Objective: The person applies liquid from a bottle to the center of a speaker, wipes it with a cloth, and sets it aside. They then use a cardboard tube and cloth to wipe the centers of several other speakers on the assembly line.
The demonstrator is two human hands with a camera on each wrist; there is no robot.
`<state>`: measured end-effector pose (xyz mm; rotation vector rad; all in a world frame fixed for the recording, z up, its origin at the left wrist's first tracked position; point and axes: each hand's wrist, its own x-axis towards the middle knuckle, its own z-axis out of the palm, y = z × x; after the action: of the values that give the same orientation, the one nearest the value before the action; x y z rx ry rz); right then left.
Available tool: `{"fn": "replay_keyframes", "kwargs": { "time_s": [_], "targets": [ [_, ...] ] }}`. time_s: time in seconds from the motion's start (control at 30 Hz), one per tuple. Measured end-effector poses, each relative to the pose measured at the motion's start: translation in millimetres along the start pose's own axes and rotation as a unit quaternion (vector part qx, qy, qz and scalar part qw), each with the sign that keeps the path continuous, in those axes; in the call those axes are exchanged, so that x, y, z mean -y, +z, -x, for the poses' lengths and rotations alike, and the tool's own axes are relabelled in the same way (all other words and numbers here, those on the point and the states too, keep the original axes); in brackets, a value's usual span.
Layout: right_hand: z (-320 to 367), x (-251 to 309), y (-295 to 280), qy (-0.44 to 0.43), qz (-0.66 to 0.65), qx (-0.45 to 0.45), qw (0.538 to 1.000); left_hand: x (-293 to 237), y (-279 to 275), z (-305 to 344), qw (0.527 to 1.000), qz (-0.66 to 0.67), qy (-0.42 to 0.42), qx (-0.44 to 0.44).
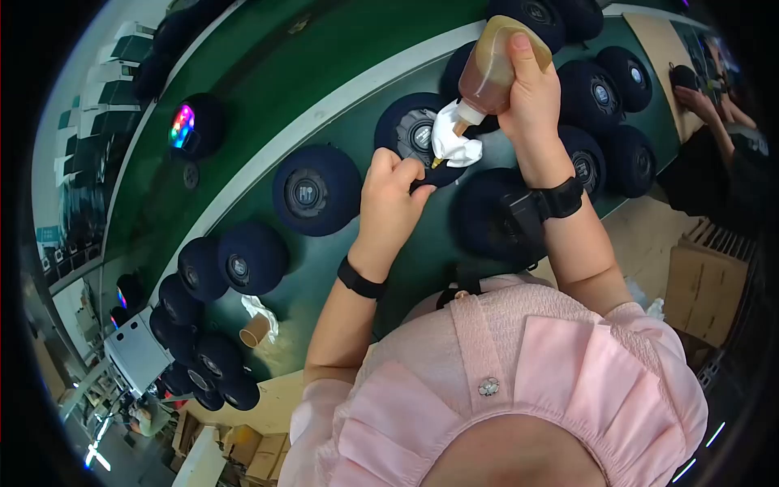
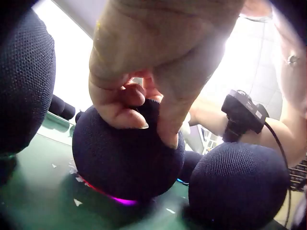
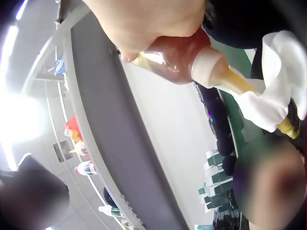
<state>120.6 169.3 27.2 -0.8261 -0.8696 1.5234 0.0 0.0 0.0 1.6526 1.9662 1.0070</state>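
Observation:
My right hand [image 1: 531, 105] grips a squeeze bottle [image 1: 489, 73] of amber liquid, tipped nozzle down, with white tissue [image 1: 456, 138] wrapped round the nozzle. The nozzle tip [image 1: 438, 162] points at the lower edge of a dark fabric-covered round unit [image 1: 389, 122] with a grey ribbed centre. At that edge, my left hand [image 1: 389, 203] has its fingers bent and thumb extended; in the left wrist view the thumb and fingertips pinch the dark fabric [image 2: 127, 153]. The right wrist view shows the bottle [image 3: 177, 57] and the tissue [image 3: 268, 105] close up.
Several similar round units [image 1: 316, 191] line the green table [image 1: 341, 105] on both sides. One [image 1: 197, 127] glows with coloured lights. A cardboard tube [image 1: 255, 331] with tissue lies at the lower left. Another person's hand [image 1: 698, 104] is at the far right, near cardboard boxes [image 1: 704, 292].

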Motion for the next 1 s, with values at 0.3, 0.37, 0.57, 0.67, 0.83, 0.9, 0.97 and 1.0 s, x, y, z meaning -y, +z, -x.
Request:
{"fn": "replay_keyframes", "kwargs": {
  "time_s": [0.3,0.37,0.57,0.67,0.83,0.9,0.97,1.0],
  "targets": [
    [8.3,-2.5,12.7,-0.087,0.032,0.001,0.996,1.8,0.4,-0.7,1.000,0.010,0.000,0.003],
    [7.0,-2.6,10.9,-0.117,0.043,0.038,0.991,1.6,-0.8,-1.5,1.000,0.013,-0.002,0.003],
    [7.3,-2.0,9.2,-0.079,0.020,0.007,0.997,2.1,-0.2,-1.2,1.000,0.022,-0.008,0.005],
    [2.7,-2.3,3.2,-0.087,0.022,0.013,0.996,0.4,-0.7,-1.1,1.000,0.010,-0.018,0.010],
    [-1.6,8.2,-1.3,-0.077,0.023,-0.014,0.997,0.5,-1.3,-1.0,1.000,0.003,-0.014,0.009],
    [-11.3,8.2,-11.5,-0.001,-0.058,-0.043,0.997,-0.6,-0.6,-1.3,1.000,-0.002,-0.011,0.009],
    [-18.9,9.9,-18.2,0.015,-0.075,-0.053,0.996,-3.2,-2.0,-1.5,1.000,-0.009,-0.022,0.003],
    [-20.3,13.5,-18.5,0.048,-0.120,-0.073,0.989,-5.0,-3.1,-1.6,1.000,-0.010,-0.019,0.003]
  ]
}}
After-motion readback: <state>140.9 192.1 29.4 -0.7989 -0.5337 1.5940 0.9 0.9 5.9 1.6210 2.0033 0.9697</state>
